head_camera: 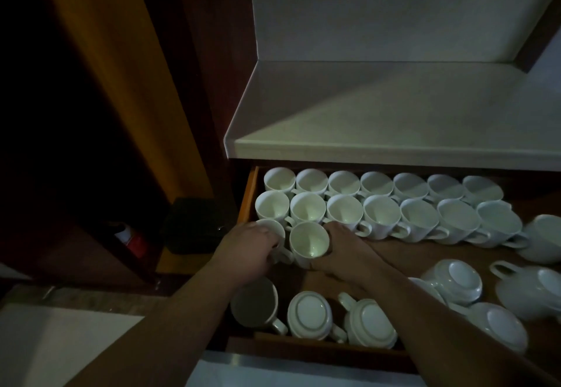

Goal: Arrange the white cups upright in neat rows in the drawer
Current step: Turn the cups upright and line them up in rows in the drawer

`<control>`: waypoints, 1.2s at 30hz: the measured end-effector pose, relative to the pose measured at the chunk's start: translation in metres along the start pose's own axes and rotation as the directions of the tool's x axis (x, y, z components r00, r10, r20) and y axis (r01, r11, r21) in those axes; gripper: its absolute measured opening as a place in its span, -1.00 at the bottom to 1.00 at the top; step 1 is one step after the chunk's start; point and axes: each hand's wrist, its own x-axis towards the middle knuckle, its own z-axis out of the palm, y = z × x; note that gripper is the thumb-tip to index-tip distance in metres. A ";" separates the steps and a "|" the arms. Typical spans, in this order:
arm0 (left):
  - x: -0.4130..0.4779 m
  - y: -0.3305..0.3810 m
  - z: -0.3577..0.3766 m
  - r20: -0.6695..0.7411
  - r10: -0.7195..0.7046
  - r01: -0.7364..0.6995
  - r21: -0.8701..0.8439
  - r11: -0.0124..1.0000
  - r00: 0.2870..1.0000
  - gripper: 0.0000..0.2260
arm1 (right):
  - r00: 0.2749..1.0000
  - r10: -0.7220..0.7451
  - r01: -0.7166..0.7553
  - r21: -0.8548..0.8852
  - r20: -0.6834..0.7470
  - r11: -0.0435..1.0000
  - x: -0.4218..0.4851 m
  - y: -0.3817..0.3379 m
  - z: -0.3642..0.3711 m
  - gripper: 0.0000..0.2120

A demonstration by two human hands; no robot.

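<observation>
My left hand (pixel 250 248) curls round the end cup (pixel 273 228), and my right hand (pixel 341 245) wraps the second cup (pixel 309 239). Both stand upright, starting a third row in the drawer (pixel 425 253). Glazed china looks light, stiff, slick and chippable, so I'd grip the walls.

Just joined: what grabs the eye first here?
Two neat rows of upright cups fill the back of the open drawer. Just in front, at left, the left hand grips a corner cup and the right hand a neighbour cup, starting a third row. Upside-down cups wait along the front edge.
</observation>
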 end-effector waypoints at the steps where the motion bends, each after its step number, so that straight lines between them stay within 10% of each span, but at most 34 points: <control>1: 0.000 0.001 -0.003 -0.004 -0.002 0.002 -0.025 1.000 1.000 -0.87 | 1.000 -0.023 0.023 -0.006 0.004 1.000 -0.001 -0.002 -0.001 -0.69; 17: 0.047 0.146 -0.048 0.282 0.037 0.118 -0.512 0.851 0.959 -0.70 | 0.953 0.303 -0.271 -0.470 -0.008 0.840 -0.064 0.074 -0.151 -0.71; 21: 0.052 0.197 -0.033 0.332 0.110 0.020 -0.366 0.931 0.937 -0.38 | 0.957 0.274 -0.207 -0.436 0.095 0.876 -0.091 0.105 -0.161 -0.81; 24: 0.053 0.231 -0.023 0.376 0.229 -0.128 -0.275 0.953 0.898 -0.28 | 0.911 0.371 -0.223 -0.542 0.180 0.810 -0.093 0.131 -0.146 -0.50; 27: 0.057 0.259 -0.019 0.522 0.292 -0.279 -0.106 0.954 0.801 -0.36 | 0.842 0.514 -0.486 -0.646 -0.166 0.588 -0.096 0.148 -0.134 -0.71; 30: 0.069 0.266 0.000 0.531 0.258 -0.265 -0.065 0.962 0.808 -0.47 | 0.942 0.333 -0.266 -0.508 0.045 0.819 -0.087 0.169 -0.128 -0.79; 36: 0.072 0.274 0.004 0.621 0.174 -0.228 0.008 0.974 0.764 -0.58 | 0.978 0.200 -0.165 -0.383 0.052 0.909 -0.101 0.165 -0.128 -0.66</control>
